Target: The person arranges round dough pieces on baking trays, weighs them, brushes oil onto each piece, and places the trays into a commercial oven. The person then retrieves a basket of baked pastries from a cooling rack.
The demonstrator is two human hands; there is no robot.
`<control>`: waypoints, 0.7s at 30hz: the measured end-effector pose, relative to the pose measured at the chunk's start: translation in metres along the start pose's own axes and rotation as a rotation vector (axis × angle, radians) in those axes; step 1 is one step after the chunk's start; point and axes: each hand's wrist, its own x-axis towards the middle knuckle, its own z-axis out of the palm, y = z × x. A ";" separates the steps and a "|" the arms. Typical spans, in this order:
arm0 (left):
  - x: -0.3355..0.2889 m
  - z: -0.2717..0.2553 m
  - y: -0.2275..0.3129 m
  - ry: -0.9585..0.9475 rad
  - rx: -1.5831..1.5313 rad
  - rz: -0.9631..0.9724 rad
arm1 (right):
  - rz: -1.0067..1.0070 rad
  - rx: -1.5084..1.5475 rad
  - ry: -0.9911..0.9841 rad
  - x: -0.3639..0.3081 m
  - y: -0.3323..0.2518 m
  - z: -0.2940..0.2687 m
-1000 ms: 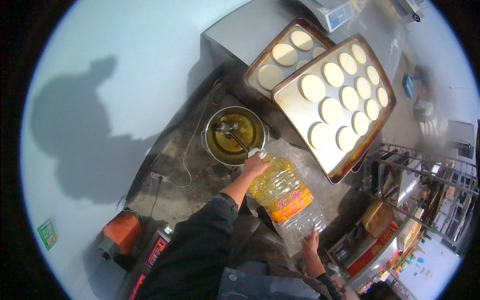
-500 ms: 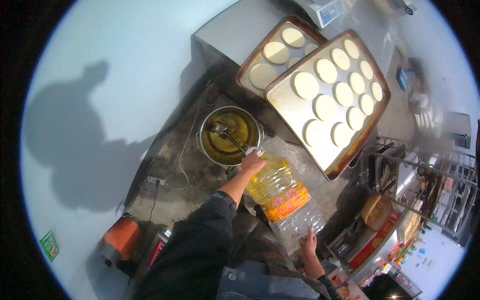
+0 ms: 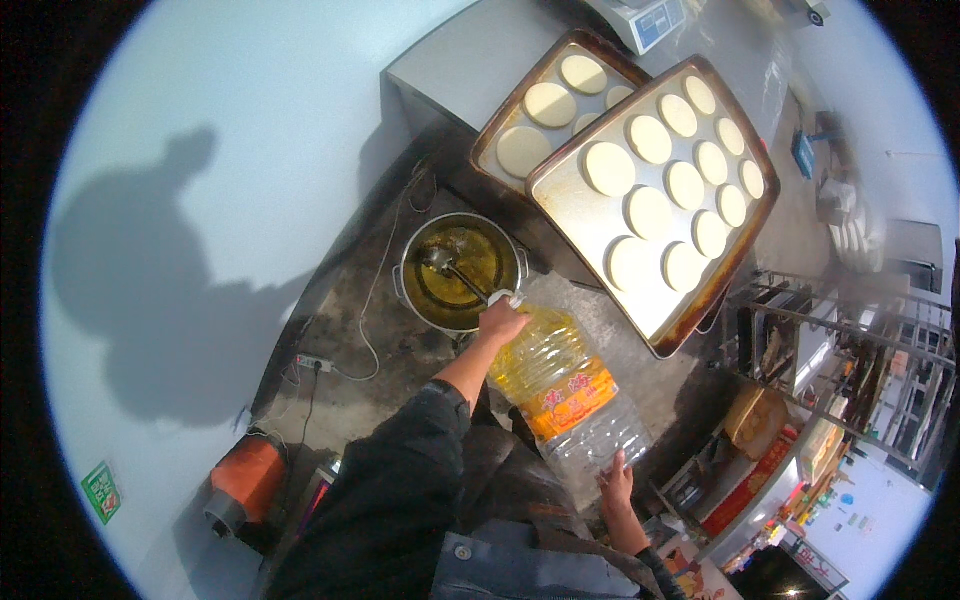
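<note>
The large clear oil jug (image 3: 563, 385), partly full of yellow oil, lies tilted with its neck at the rim of the metal pot (image 3: 458, 271). The left hand (image 3: 500, 322) has its grip closed around the jug's neck, right beside the pot; the right hand (image 3: 616, 485) cups the jug's base, away from the pot. The pot holds golden oil and a ladle (image 3: 450, 268). Past the pot, two baking trays (image 3: 610, 215) carry round pale dough discs (image 3: 608, 168).
</note>
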 end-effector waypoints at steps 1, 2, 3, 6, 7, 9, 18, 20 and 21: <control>0.002 0.001 -0.002 0.000 0.005 -0.005 | 0.000 0.001 -0.007 -0.002 -0.002 0.001; 0.004 0.002 -0.004 0.000 0.009 -0.010 | 0.000 0.001 -0.015 -0.003 -0.004 0.002; 0.004 0.001 -0.001 -0.005 0.017 -0.011 | 0.002 0.007 -0.017 -0.003 -0.004 0.002; -0.001 -0.001 0.005 -0.024 0.013 -0.015 | -0.014 -0.009 -0.025 -0.003 -0.004 0.001; -0.002 -0.002 0.006 -0.025 0.025 -0.018 | -0.004 -0.019 -0.026 -0.001 -0.003 -0.001; -0.002 -0.002 0.006 -0.027 0.050 -0.025 | 0.013 -0.039 -0.030 0.003 -0.004 -0.004; -0.006 -0.004 0.008 -0.026 -0.017 -0.034 | -0.035 -0.007 -0.022 0.001 -0.003 -0.003; -0.007 -0.001 0.006 -0.010 -0.016 -0.014 | -0.064 -0.002 -0.034 0.001 -0.002 -0.006; -0.005 0.001 0.002 0.002 -0.016 -0.004 | -0.081 0.001 -0.043 0.001 -0.004 -0.006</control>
